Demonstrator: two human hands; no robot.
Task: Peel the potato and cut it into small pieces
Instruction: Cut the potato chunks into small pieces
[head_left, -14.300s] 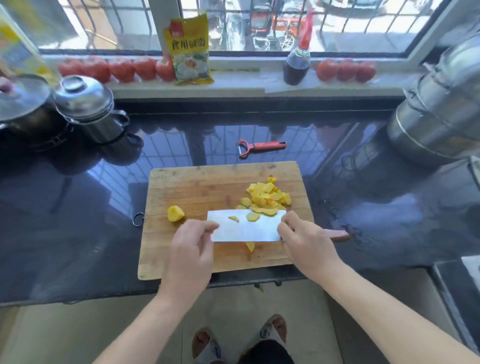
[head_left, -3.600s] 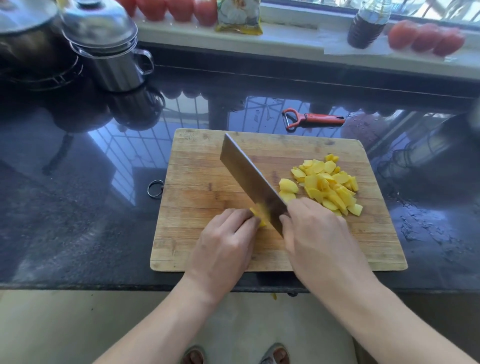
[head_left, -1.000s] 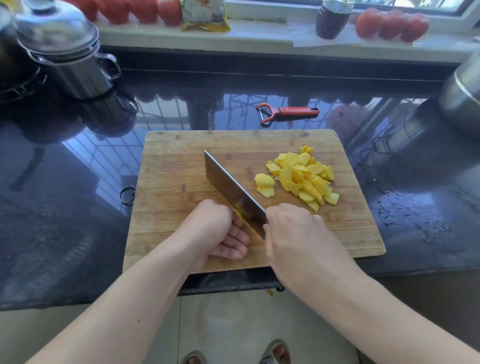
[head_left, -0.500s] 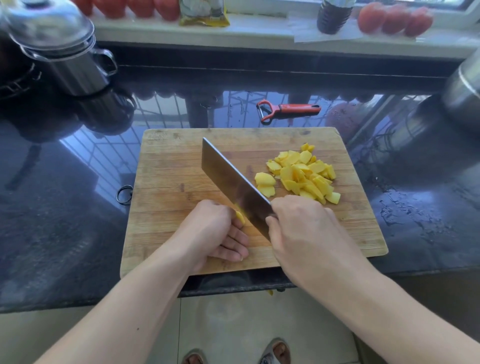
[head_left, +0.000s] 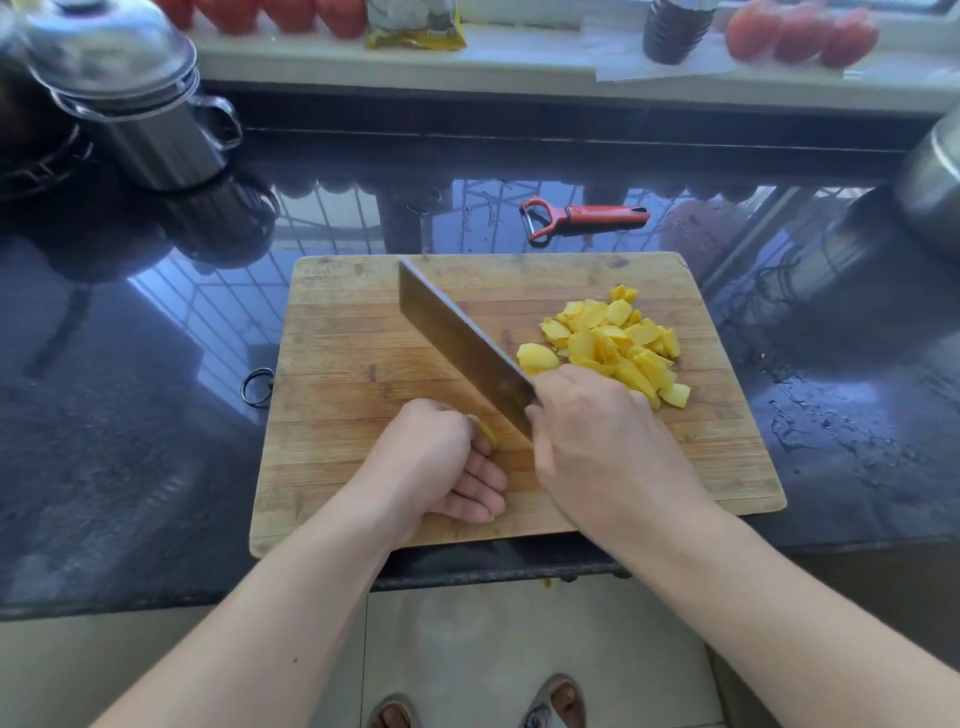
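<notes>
Head view
Left hand: fingers curled under, knuckles up, pressing down on a small potato piece on the board; only a yellow sliver shows past the fingers.
Right hand: closed round the knife's handle, which the hand hides; wrist over the board's near edge.
Knife: broad cleaver blade running from the right hand up and left across the board, its edge just beside the left hand's knuckles and the held piece.
Board: wooden, lying on the dark glossy worktop, a metal ring at its left side.
Cut pieces: pile of yellow potato slices on the board's right part, just right of the blade, partly behind the right hand.
Peeler: red handle, on the worktop beyond the board, apart from it.
Pot: steel, lidded, far left on the worktop.
Sill: tomatoes, a yellow packet and a dark bottle stand along it.
</notes>
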